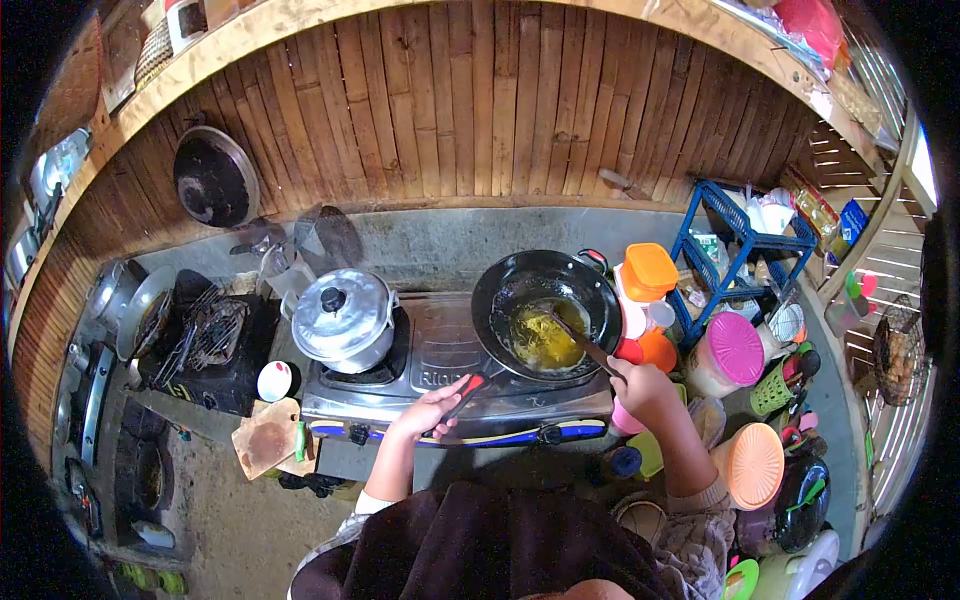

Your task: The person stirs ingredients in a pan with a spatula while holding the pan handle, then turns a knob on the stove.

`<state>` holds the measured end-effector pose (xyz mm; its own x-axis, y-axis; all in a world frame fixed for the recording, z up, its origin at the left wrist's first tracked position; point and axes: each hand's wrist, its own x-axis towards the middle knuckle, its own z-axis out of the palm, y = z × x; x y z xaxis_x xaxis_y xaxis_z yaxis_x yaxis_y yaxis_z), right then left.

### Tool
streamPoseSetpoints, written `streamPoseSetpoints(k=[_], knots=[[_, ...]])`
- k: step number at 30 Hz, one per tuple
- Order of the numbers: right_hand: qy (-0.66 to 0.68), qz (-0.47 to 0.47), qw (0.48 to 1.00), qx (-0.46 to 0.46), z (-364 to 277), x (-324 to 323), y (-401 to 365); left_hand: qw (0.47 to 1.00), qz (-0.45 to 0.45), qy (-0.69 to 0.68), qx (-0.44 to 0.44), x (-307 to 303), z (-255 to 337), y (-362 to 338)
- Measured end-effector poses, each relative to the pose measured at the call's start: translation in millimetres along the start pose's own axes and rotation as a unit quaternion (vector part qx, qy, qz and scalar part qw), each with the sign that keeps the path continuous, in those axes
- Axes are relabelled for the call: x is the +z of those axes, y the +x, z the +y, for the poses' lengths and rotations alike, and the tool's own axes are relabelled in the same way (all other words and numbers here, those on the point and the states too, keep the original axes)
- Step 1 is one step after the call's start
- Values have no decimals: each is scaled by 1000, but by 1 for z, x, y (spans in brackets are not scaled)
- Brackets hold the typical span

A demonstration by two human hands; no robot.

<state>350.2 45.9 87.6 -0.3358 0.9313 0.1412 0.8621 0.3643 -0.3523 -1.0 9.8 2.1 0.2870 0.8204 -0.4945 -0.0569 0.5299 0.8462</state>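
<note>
A black wok (490, 325) sits on the right burner of the gas stove (440, 370), with yellowish food in oil (535, 345) at its bottom. My left hand (428, 412) is closed around the wok's black and red handle (466, 393). In my right hand (645, 388) is a spatula (590, 348) with a dark handle, its far end down in the food. That end's exact shape is hard to make out. A lidded silver pot (345, 335) stands on the left burner, apart from both hands.
Orange containers (650, 270) and a pink-lidded tub (735, 350) crowd the right side, below a blue rack (745, 240). At left are a cutting board (265, 440) with a green-handled knife (299, 441), a white and red round object (274, 381) and a blackened grill (215, 335).
</note>
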Motion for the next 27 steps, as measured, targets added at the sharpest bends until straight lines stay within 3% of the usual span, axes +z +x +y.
streamPoseSetpoints(k=[4, 6, 15, 25, 27], knots=[[-3, 38, 999, -33, -8, -20, -24, 1000, -7, 27, 7, -2, -1, 2], [-34, -36, 997, 58, -19, -38, -34, 1000, -21, 5, 0, -4, -2, 3], [-112, -80, 987, 84, -32, -88, -70, 1000, -22, 17, 5, -7, -6, 7], [-96, -65, 989, 90, -20, -56, -46, 1000, -8, 27, 10, -4, -3, 5], [-72, -20, 996, 49, -5, -38, -36, 1000, -13, 24, 9, -5, -2, 4]])
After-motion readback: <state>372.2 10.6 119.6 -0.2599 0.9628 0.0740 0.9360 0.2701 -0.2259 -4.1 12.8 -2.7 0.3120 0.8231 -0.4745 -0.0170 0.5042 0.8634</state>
